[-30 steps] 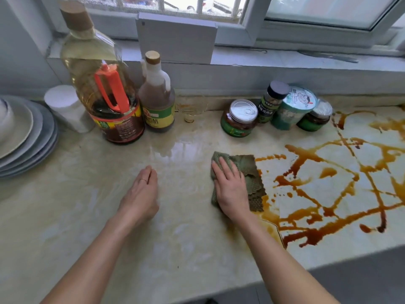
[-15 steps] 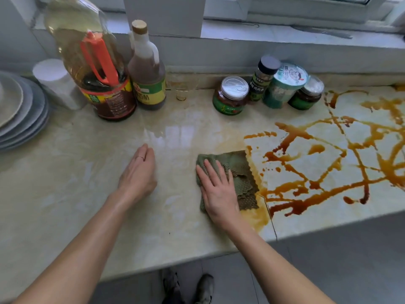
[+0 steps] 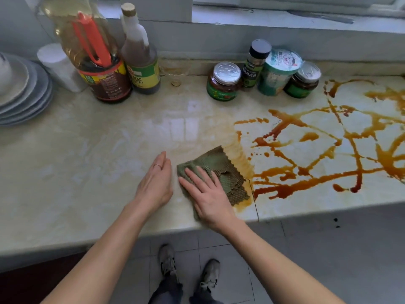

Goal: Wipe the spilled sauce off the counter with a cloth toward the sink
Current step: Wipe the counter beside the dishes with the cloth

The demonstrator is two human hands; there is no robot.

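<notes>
Your left hand has slid in since a second ago. It was well apart from the cloth and now lies just beside its left edge, while the cloth itself has barely shifted against the spill. It sits bunched near the front of the counter, its right edge touching the brown pool where the sauce begins, and most of the streaks run untouched to the right of it. Watch the front lip: the nearest streaks lie close to it, so a stroke angled toward you would likely push sauce over onto the floor, where a few dark spots already show. The cloth's right edge looks soaked, and a pale orange film sits just beyond it, so dragging it on without refolding would probably smear rather than lift. A thin seam crosses the counter right at the cloth's corner and could take sauce in. A wide sweep toward the back could also knock the jars. The sink is not in view, so you cannot judge the stroke direction from here. Your right hand lies flat on the cloth, fingers straight and slightly spread, palm down, forearm coming in from the lower right. Your left lies flat on the bare counter, fingers straight and together, holding nothing.
</notes>
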